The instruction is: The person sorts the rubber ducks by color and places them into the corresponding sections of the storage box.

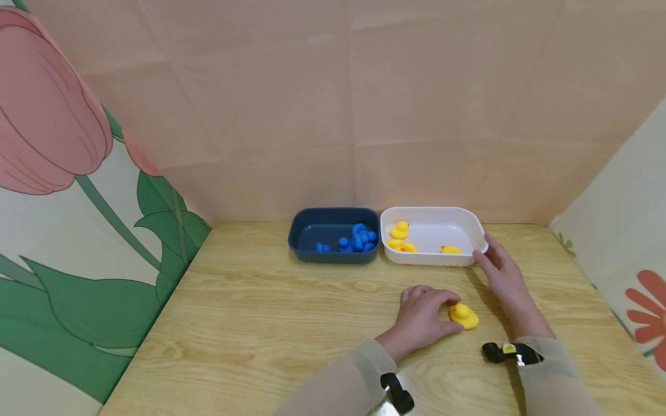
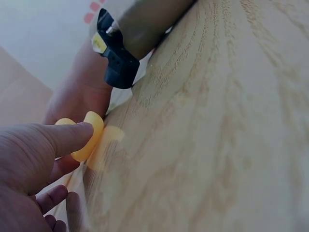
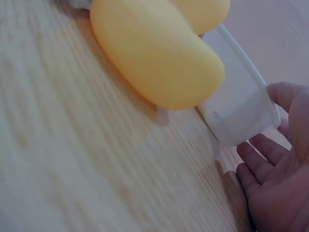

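My left hand (image 1: 424,316) holds a yellow rubber duck (image 1: 465,316) between thumb and index finger, low at the wooden tabletop. In the left wrist view the thumb (image 2: 72,137) lies against the duck (image 2: 91,140), and the other fingers are partly hidden. Farther back, my right hand (image 1: 502,274) grips the right front corner of a white bin (image 1: 426,259), thumb at the rim and fingers by the outer wall. Several yellow ducks, one of them this duck (image 1: 399,230), lie inside the bin. The left hand's duck (image 3: 154,53) looms large in the right wrist view.
A dark blue bin (image 1: 333,255) stands directly left of the white one, with several small blue figures (image 1: 359,238) inside. Behind both bins rises a beige cloth backdrop (image 1: 333,115). Printed wall panels flank the wooden table (image 1: 250,323).
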The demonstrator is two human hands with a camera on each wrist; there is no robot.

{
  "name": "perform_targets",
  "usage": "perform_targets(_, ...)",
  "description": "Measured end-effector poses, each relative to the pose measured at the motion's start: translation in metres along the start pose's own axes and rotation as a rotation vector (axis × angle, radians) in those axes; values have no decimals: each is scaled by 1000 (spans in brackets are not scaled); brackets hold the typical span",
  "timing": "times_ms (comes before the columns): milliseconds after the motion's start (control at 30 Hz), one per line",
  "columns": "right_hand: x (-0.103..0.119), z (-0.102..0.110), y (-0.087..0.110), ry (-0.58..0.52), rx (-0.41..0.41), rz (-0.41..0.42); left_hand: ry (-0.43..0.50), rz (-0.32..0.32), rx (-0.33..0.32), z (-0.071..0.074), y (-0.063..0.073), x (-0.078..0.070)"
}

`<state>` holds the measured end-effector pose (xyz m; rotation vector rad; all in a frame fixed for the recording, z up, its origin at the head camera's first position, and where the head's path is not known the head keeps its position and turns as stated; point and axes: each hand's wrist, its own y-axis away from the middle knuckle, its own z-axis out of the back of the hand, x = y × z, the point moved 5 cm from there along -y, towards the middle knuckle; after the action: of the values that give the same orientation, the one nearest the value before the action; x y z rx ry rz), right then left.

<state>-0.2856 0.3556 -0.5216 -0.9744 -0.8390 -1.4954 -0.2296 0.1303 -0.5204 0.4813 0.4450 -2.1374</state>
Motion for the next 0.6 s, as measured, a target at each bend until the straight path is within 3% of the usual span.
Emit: perform_targets(600,3,-1,0,-6,6,-2,-71,-33,-12,2,-1,-5)
